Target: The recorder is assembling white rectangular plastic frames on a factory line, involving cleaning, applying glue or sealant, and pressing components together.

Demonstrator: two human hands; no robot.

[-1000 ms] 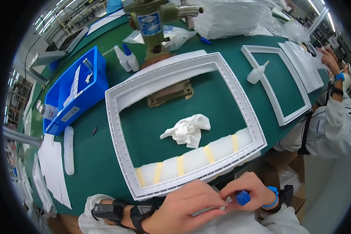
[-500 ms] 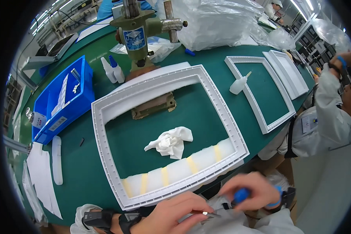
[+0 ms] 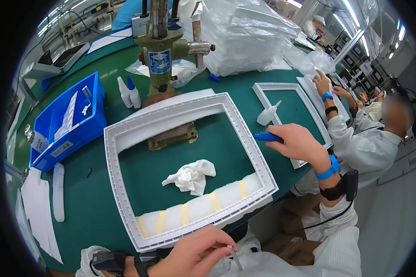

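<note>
At the lower edge, my left hand (image 3: 194, 251) pinches a small narrow grey strip (image 3: 236, 260) with a pale end, just in front of the frame's near side. My right hand (image 3: 298, 144) is raised over the table between two frames, its fingers closed around a blue marker-like stick (image 3: 268, 136) pointing left. The large white plastic frame (image 3: 117, 173) lies on the table, with white foam (image 3: 199, 207) crossed by yellow tape strips along its near side. Inside its opening sits a crumpled white cloth (image 3: 192, 177). A squeeze bottle (image 3: 266, 116) lies across the smaller white frame (image 3: 276, 86), beyond my right hand.
A green press (image 3: 161, 60) stands behind the large frame. To the left are a blue divided bin (image 3: 85, 127), two dropper bottles (image 3: 129, 94) and a white foam strip (image 3: 58, 191). Plastic bags (image 3: 245, 41) are heaped at the back. A co-worker (image 3: 365, 134) works at the right edge.
My right hand has moved up and away from beside my left hand, carrying the blue stick toward the frame's right side. My left hand stays low. The co-worker's raised arm has lowered to the table.
</note>
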